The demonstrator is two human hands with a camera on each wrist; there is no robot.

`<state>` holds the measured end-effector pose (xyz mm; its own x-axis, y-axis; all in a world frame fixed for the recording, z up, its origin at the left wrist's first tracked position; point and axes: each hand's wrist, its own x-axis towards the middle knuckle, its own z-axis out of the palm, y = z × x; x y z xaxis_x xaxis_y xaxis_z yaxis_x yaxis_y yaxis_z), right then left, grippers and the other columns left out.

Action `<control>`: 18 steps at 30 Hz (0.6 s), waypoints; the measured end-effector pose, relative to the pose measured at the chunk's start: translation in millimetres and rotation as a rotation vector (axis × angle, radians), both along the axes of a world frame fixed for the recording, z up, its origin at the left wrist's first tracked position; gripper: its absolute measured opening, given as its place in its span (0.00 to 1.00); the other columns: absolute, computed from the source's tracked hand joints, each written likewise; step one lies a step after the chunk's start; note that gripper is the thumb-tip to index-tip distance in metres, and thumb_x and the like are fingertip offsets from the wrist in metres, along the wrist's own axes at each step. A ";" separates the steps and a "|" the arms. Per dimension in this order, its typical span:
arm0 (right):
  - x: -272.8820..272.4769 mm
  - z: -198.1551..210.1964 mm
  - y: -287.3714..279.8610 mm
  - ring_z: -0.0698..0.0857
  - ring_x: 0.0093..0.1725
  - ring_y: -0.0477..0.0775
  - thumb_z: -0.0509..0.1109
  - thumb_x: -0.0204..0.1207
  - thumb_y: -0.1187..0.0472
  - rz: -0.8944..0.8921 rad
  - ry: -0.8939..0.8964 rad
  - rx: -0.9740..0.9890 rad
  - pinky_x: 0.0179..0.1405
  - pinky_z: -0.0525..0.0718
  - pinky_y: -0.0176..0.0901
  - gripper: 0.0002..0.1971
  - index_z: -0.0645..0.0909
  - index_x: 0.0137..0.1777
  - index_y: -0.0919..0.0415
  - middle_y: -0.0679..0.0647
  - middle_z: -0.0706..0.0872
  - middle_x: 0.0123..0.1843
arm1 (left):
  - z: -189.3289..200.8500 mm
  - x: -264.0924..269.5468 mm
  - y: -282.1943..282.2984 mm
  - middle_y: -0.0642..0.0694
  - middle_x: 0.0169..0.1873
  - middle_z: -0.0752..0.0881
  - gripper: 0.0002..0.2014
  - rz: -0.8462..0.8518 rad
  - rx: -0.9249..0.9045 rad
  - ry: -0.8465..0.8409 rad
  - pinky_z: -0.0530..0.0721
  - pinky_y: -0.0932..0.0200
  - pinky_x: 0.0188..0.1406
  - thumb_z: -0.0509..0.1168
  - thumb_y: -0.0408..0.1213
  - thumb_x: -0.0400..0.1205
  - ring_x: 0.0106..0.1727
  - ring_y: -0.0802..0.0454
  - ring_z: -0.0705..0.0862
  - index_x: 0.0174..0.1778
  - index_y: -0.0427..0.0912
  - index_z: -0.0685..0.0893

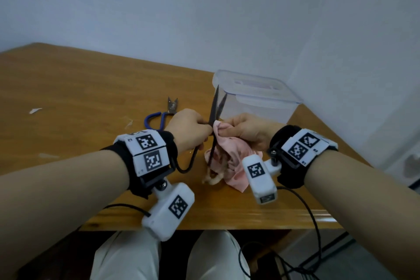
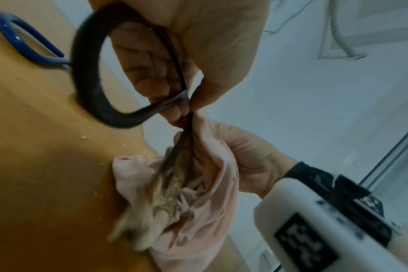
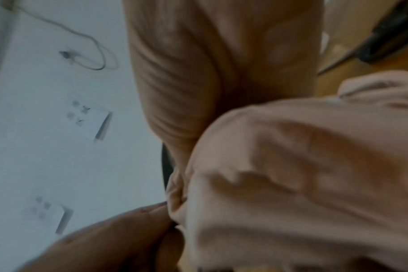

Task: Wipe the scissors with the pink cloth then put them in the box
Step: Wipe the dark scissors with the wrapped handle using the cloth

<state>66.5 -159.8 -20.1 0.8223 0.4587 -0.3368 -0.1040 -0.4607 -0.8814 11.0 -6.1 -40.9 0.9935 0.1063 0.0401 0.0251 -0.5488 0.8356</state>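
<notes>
The left hand (image 1: 186, 126) has its fingers curled round the black scissors (image 1: 213, 111) near the pivot, holding them above the table (image 1: 68, 88) with the blades pointing up and away. The two blades stand slightly apart in a narrow V, dark and dull, their tips in front of the box (image 1: 259, 98). One big black handle loop (image 2: 89, 73) hangs below the hand, and the wrist view shows the fingers closed over the thin shanks where they meet.

The right hand (image 1: 246, 130) pinches the cloth (image 1: 229, 157) between thumb and fingers, pressing a fold of it against the scissors just by the left hand's fingertips. The cloth is pale pink and crumpled, with darker marks on it and a dirty, brownish patch (image 2: 168, 189) in its folds. Most of it droops from the hand to the table edge, in front of the person.

The box is clear plastic and sits on the table's far right corner, beyond both hands. A second pair, blue-handled scissors (image 1: 159, 116), lies flat on the table just behind the left hand.
</notes>
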 end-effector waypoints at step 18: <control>3.3 9.8 21.7 0.82 0.42 0.44 0.78 0.71 0.52 -0.243 -0.745 -0.061 0.43 0.78 0.35 0.13 0.82 0.50 0.57 0.45 0.83 0.40 | 0.3 1.2 -4.6 0.41 0.24 0.87 0.17 0.018 0.111 -0.112 0.84 0.58 0.29 0.65 0.40 0.83 0.23 0.47 0.84 0.32 0.35 0.87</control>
